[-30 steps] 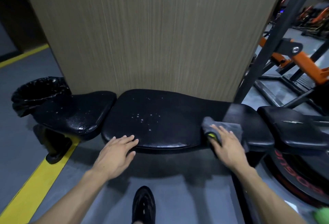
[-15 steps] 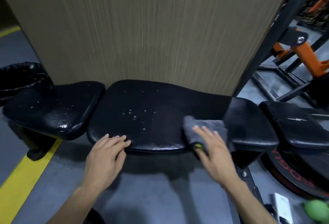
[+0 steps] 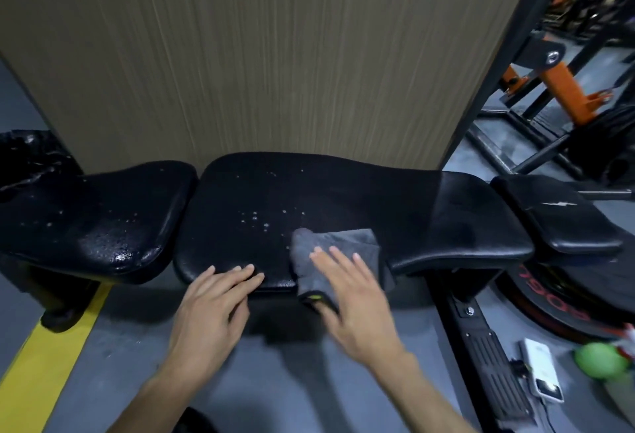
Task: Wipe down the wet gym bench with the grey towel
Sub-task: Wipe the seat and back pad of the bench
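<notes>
The left hand (image 3: 209, 309) rests flat and empty on the desk (image 3: 240, 254) front edge; droplets (image 3: 256, 221) remain beside it. The right hand (image 3: 350, 291) presses its open grip on the grey towel (image 3: 338, 243), draped over that edge; soft, light and limp, it should slide best under a flat palm.

Glossy black padded vinyl bench (image 3: 309, 199), finely pebbled, beaded with droplets toward 9 o'clock. Soft matt grey cloth towel (image 3: 338, 243), fuzzy nap. Matt vertical-grained beige wood-look panel (image 3: 257, 54) at 12 o'clock. Painted orange metal frame (image 3: 567, 89) at 2 o'clock.
</notes>
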Demonstrator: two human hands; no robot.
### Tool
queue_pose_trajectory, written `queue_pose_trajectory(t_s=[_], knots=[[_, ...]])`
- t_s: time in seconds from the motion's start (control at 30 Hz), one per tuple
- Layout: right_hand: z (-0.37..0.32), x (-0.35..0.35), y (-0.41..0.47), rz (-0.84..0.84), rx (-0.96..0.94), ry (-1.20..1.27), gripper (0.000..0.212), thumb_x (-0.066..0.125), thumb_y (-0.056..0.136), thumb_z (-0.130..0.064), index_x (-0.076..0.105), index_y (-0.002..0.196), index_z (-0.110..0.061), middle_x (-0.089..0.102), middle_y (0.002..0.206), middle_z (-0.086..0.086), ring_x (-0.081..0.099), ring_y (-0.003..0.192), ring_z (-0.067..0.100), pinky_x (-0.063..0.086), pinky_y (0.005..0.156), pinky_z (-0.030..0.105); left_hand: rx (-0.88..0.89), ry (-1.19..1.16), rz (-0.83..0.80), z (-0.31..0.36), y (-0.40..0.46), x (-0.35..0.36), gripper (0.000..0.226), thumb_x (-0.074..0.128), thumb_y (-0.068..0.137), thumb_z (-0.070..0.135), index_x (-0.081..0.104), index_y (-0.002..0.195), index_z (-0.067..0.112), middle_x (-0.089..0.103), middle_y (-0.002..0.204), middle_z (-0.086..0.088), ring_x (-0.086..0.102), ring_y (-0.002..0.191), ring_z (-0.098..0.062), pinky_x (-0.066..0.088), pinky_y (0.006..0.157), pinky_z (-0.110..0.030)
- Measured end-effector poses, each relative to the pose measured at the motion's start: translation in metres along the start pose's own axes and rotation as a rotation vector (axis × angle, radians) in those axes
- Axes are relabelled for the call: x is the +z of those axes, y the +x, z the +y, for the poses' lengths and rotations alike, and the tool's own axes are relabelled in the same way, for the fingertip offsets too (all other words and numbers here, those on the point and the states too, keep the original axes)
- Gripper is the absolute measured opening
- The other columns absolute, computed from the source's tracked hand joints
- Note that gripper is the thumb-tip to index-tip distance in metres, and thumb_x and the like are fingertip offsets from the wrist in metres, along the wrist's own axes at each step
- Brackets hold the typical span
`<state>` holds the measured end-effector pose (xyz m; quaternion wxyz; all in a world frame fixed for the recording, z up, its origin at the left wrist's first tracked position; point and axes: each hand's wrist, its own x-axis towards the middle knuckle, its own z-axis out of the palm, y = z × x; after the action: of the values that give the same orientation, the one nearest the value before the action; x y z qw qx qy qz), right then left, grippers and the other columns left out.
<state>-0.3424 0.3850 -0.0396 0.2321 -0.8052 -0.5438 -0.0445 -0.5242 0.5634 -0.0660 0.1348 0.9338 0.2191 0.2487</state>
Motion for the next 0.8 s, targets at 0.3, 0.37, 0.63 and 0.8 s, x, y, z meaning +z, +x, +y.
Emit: queue_pose_trajectory(t_s=[0.3, 0.37, 0.63, 0.8], knots=[[0.010, -0.004, 0.007, 0.219, 0.518, -0.079, 0.067, 0.039, 0.090, -0.049, 0.050, 0.144, -0.012, 0.048, 0.151, 0.005, 0.035, 0.145, 0.028, 0.016, 0.120, 0.048, 0.011, -0.047, 0.015, -0.002, 0.005, -0.009, 0.037, 0.051, 0.086, 0.025, 0.075, 0.114, 0.030, 0.072, 0.119, 0.012, 0.069, 0.105, -0.008, 0.029, 0.116, -0.027], [-0.035, 0.021, 0.008, 0.189, 0.318, -0.098, 0.064, 0.041, 0.092, -0.049, 0.048, 0.145, -0.013, 0.045, 0.152, 0.001, 0.034, 0.146, 0.023, 0.015, 0.119, 0.047, 0.010, -0.045, 0.008, -0.001, 0.005, -0.008, 0.037, 0.050, 0.087, 0.028, 0.074, 0.115, 0.031, 0.070, 0.122, 0.014, 0.068, 0.107, -0.007, 0.033, 0.113, -0.031], [0.088, -0.046, 0.000, 0.106, 0.273, -0.027, 0.057, 0.045, 0.089, -0.044, 0.053, 0.141, -0.020, 0.054, 0.145, 0.000, 0.045, 0.139, 0.020, 0.021, 0.120, 0.035, -0.048, -0.078, 0.039, -0.001, 0.004, -0.007, 0.035, 0.049, 0.091, 0.037, 0.073, 0.116, 0.034, 0.066, 0.125, 0.023, 0.062, 0.115, 0.001, 0.032, 0.115, -0.029], [0.019, -0.009, 0.011, 0.284, 0.467, 0.058, 0.055, 0.055, 0.083, -0.030, 0.058, 0.135, -0.014, 0.057, 0.142, 0.003, 0.046, 0.136, 0.026, 0.020, 0.120, 0.044, -0.044, -0.114, 0.084, -0.005, 0.002, -0.005, 0.035, 0.050, 0.092, 0.037, 0.074, 0.116, 0.033, 0.066, 0.124, 0.023, 0.060, 0.115, 0.005, 0.034, 0.115, -0.034]])
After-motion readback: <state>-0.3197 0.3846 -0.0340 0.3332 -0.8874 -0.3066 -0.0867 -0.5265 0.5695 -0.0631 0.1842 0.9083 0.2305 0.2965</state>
